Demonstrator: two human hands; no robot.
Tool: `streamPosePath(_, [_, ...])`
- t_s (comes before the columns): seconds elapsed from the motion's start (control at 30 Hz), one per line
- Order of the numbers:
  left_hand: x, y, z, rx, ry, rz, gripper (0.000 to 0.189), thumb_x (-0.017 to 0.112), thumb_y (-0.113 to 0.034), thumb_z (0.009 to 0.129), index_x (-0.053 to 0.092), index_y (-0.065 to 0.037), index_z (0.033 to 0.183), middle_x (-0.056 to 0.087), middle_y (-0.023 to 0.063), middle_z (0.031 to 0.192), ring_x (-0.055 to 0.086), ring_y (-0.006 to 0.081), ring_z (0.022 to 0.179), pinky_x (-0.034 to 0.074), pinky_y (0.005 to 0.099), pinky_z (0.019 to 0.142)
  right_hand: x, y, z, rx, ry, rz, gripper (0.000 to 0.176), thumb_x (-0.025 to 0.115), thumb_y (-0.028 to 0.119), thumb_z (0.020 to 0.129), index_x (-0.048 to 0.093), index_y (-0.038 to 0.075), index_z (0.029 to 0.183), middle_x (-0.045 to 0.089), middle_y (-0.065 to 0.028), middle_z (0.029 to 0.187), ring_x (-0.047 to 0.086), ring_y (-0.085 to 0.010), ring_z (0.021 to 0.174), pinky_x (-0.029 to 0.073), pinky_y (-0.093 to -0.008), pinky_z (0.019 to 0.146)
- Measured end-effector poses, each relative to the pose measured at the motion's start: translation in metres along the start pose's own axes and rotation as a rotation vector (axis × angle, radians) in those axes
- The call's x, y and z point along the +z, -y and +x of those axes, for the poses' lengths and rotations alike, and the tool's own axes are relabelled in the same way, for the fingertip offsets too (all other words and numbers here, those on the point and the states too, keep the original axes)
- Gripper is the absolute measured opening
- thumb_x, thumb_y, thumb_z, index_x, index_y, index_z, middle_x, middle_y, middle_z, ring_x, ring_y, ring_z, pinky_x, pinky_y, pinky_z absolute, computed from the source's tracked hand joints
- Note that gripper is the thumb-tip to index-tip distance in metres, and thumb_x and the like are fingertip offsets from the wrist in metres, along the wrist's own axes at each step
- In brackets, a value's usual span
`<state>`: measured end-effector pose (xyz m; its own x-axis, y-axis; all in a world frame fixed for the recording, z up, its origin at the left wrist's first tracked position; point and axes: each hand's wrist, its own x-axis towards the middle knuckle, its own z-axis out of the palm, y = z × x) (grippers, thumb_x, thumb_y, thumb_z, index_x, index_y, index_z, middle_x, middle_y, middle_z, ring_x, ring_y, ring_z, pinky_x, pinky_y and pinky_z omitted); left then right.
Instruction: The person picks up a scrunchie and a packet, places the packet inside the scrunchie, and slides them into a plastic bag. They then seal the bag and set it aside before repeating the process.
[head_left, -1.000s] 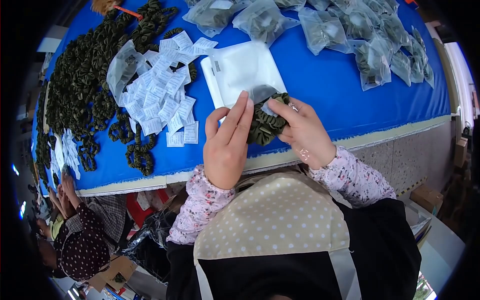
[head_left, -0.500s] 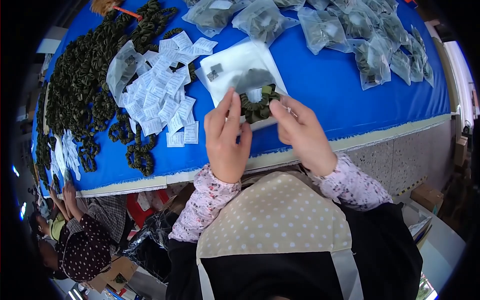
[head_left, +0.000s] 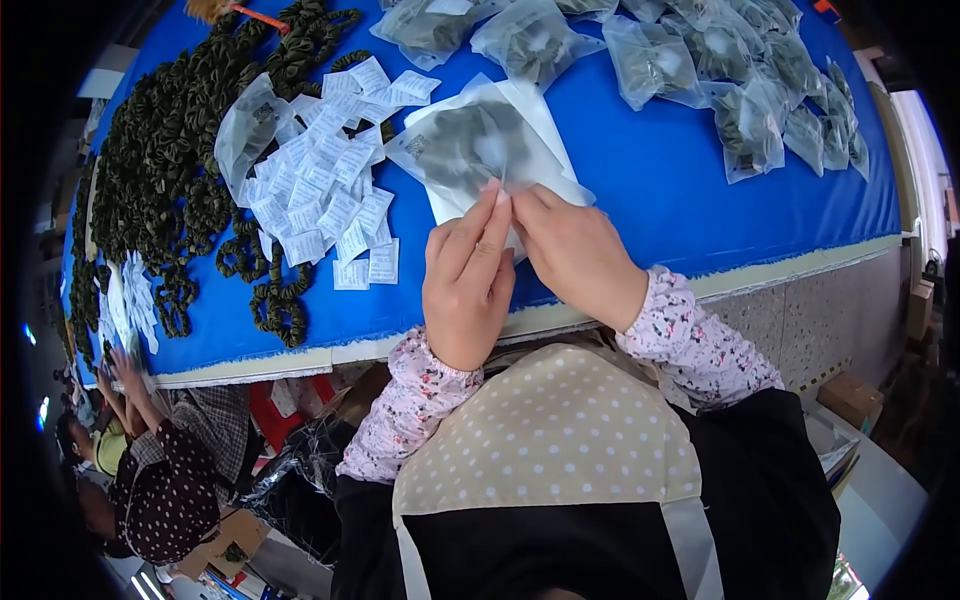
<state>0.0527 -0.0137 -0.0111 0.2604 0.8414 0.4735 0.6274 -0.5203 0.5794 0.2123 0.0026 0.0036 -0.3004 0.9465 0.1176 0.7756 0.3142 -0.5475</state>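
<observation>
A translucent bag [head_left: 455, 145] with a dark green scrunchie and a pale packet showing through it lies over a stack of white bags [head_left: 545, 125]. Its near edge is pinched by my left hand [head_left: 470, 280] and my right hand [head_left: 580, 250], whose fingertips meet there. To the left are a pile of small white printed packets [head_left: 325, 190] and one more translucent bag [head_left: 250, 135].
A large heap of dark green scrunchies [head_left: 160, 160] covers the table's left side. Filled bags [head_left: 650, 65] lie at the back right. An orange-handled brush [head_left: 260, 18] is at the back left. Co-workers [head_left: 165, 490] sit at the lower left.
The scrunchie is now inside the translucent bag, where before it showed at the bag's opening. My right hand has moved left to meet my left at the bag's edge.
</observation>
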Motion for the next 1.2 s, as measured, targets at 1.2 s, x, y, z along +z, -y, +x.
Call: streamPosePath(1.2, [-0.049, 0.017, 0.005, -0.851, -0.039, -0.859, 0.054, 0.059, 0.007, 0.09, 0.038, 0.004, 0.14, 0.073, 0.0186, 0.09, 0.071, 0.0193, 0.078, 0.058, 0.0244, 0.072, 0.013, 0.014, 0.014, -0.254, -0.036, 0.303, 0.01, 0.075, 0.011, 0.083, 0.066, 0.011, 0.088, 0.06, 0.0014, 0.094, 0.058, -0.016, 0.064, 0.045, -0.0285, 0.06])
